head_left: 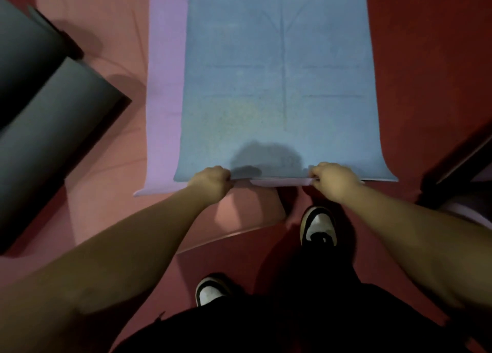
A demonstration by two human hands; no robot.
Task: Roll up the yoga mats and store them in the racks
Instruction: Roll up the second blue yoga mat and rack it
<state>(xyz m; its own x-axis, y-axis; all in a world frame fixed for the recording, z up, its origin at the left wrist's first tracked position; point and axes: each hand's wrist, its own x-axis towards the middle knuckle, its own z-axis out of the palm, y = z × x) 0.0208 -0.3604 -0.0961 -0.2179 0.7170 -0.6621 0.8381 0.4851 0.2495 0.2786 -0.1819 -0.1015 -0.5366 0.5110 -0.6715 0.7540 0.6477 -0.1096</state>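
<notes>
A blue yoga mat (279, 73) lies unrolled ahead of me, on top of a purple mat (165, 99) that shows along its left side. A pink mat (106, 59) lies beneath them on the red floor. My left hand (211, 181) grips the blue mat's near edge left of centre, fingers curled round it. My right hand (331, 178) pinches the same edge right of centre. Between the hands the near edge is lifted a little, showing a purple strip (281, 182) under it.
Two dark grey rolled mats (48, 118) lie at the left, partly on the pink mat. A dark object (460, 166) juts in at the right edge. My two black-and-white shoes (318, 226) stand on the red floor just behind the mats' near edge.
</notes>
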